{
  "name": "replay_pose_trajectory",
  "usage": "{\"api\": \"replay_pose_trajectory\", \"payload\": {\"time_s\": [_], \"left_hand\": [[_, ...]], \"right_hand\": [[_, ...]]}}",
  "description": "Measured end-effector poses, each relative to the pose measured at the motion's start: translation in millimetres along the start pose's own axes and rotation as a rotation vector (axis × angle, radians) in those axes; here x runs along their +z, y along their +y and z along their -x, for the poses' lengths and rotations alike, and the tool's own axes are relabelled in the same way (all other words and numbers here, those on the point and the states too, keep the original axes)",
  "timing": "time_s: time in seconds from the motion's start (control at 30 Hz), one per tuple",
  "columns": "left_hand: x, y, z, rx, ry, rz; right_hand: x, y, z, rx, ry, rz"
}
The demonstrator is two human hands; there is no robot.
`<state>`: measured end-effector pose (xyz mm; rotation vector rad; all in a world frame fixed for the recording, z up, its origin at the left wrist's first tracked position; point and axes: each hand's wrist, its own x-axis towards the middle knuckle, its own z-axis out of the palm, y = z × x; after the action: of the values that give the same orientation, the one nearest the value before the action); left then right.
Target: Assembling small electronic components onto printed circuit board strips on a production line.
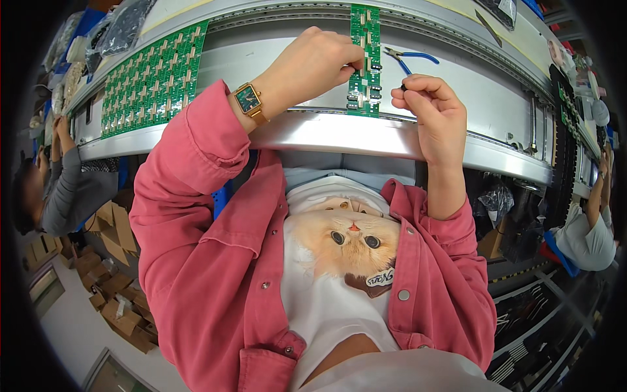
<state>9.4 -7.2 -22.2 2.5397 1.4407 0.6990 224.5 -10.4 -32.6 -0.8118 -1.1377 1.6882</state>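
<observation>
White cat-print T-shirt (320,320) and pink jacket (209,281) are worn nearest the lens, on the near side of a narrow green circuit-board panel (366,77) laid on a metal-railed workbench (339,136). Over the panel's left edge, the left hand (317,62) is poised with fingers bent together; whether anything is gripped there cannot be told. Just right of the panel, a small black component (403,87) is pinched between the thumb and fingertips of the right hand (436,111). Blue-handled cutters (400,55) are set down to the panel's right, a larger green board sheet (157,78) to its left. The component is judged light, hard and easily dropped, best taken by its sides; the panel is judged stiff, light and fragile, best held by its long edges, clear of mounted parts.
</observation>
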Motion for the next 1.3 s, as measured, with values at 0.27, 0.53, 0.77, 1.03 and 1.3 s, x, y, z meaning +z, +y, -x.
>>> {"api": "replay_pose_trajectory", "payload": {"time_s": [0.27,0.53,0.77,1.03,1.3], "left_hand": [[2,0,0,-0.016,0.012,-0.016],[2,-2,0,-0.035,-0.007,0.029],[2,-1,-1,-0.015,-0.001,-0.004],[-15,0,-6,-0.012,0.012,-0.106],[-10,-104,-68,-0.146,0.139,-0.176]], "right_hand": [[-3,1,-1,0.012,0.007,0.053],[-5,2,-4,0.067,-0.039,0.026],[-4,0,-5,0.061,-0.017,0.020],[-13,-10,-9,0.149,-0.021,0.018],[-5,-36,-46,-0.009,-0.273,0.513]]}}
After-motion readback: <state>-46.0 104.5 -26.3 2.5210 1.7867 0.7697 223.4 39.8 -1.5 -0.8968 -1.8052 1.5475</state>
